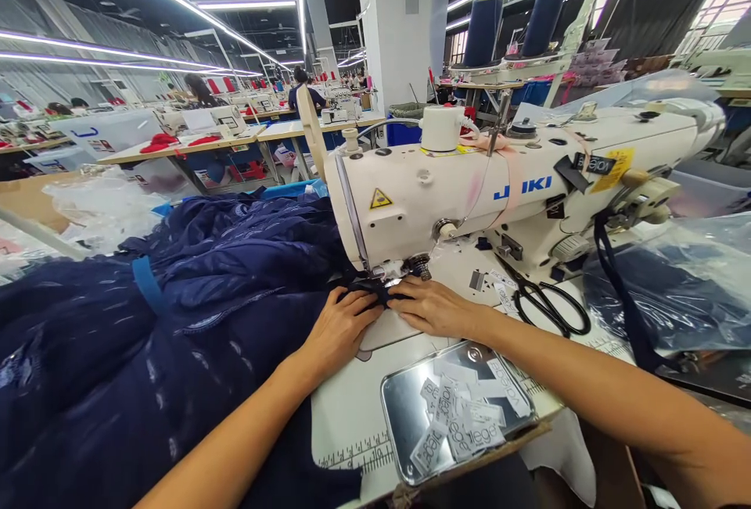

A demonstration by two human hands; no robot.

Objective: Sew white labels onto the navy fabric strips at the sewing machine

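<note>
At twelve o'clock, under the white sewing machine (399, 196), soft navy fabric (235, 274)!
Left hand (343, 325) and right hand (431, 307) touch it, slightly apart, pinch unclear; shiny rectangular tray (404, 423) at five, black scissors (548, 307) at three.

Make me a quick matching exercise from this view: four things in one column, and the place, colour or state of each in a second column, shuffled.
Things
1. Scissors
2. Tray
3. Cones
4. Left hand

Place, colour or state
A. Dark blue with yellow tops, high at the right of the view
B. Fingers on the dark cloth, at the needle end of the machine
C. Black-handled, lying just beyond the right forearm
D. Shiny metal, with loose labels in it

Right pairs: 1-C, 2-D, 3-A, 4-B
</note>
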